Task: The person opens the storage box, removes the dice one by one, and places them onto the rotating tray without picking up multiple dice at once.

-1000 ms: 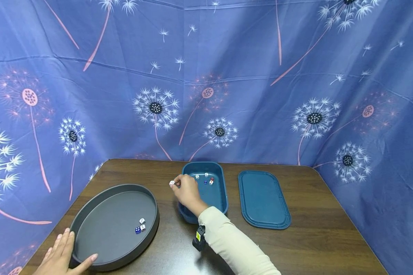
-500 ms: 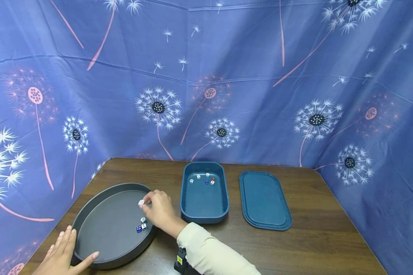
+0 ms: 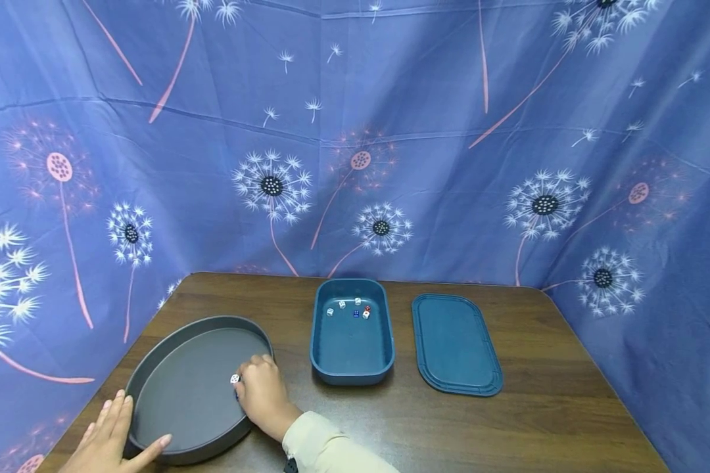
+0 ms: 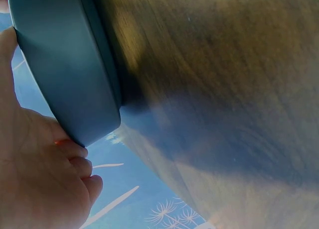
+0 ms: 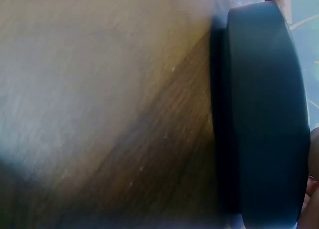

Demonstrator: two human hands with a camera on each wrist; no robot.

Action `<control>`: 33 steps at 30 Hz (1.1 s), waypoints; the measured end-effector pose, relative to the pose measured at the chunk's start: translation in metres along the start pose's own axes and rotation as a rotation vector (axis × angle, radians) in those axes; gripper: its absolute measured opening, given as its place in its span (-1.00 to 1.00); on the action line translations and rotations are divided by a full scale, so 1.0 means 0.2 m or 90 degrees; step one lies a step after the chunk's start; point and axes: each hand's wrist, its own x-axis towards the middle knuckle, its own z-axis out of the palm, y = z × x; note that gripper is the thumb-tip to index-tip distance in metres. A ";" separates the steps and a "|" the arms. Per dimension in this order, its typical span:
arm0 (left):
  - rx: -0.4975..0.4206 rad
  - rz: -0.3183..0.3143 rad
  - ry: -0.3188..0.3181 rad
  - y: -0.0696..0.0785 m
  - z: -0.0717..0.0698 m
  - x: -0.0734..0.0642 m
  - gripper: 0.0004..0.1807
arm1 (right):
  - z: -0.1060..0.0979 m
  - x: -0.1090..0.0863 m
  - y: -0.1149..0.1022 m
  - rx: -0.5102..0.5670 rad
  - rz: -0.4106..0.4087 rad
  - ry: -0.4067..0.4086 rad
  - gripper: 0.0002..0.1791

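Note:
In the head view my right hand (image 3: 265, 396) is over the near right part of a round dark grey tray (image 3: 186, 387), fingers curled. At its fingertips it pinches a white die (image 3: 235, 379) with dark pips. A sliver of a blue die (image 3: 236, 395) shows under the fingers, and the hand hides the tray floor behind it. My left hand (image 3: 103, 437) rests against the tray's left side, fingers straight, thumb reaching to the near rim. The left wrist view has that left hand (image 4: 42, 174) touching the tray's outer wall (image 4: 65, 64).
Centre back, a blue rectangular box (image 3: 353, 379) holds several white dice, a red die (image 3: 367, 308) and a blue one (image 3: 356, 313). To its right lies a flat blue lid (image 3: 457, 345). All stand on a brown wooden table (image 3: 544, 401) before a blue dandelion-print cloth (image 3: 438, 131).
My right hand has moved from over the blue box, left and toward me into the round tray, carrying a white die. It now covers dice seen there earlier. The left hand has stayed put.

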 end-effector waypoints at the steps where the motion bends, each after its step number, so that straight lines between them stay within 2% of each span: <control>1: -0.001 -0.001 -0.001 0.00 0.00 0.00 0.21 | 0.00 0.00 0.00 -0.013 -0.004 0.004 -0.91; 9: 0.000 0.001 0.001 0.01 -0.01 0.01 0.20 | -0.01 0.00 -0.01 -0.031 0.013 -0.012 -0.88; 11: -0.002 0.000 -0.002 0.01 -0.01 0.01 0.21 | -0.02 0.01 0.00 -0.001 0.022 -0.010 -0.88; 16: -0.006 -0.004 -0.010 0.02 -0.01 0.01 0.22 | -0.07 0.06 0.05 0.130 0.070 0.011 -0.82; 24: 0.004 -0.016 -0.008 0.01 0.00 0.00 0.23 | -0.23 0.20 0.20 0.251 0.134 0.001 -0.82; 33: 0.007 -0.018 -0.004 0.01 0.01 0.00 0.23 | -0.36 0.27 0.46 0.252 0.192 0.036 -0.82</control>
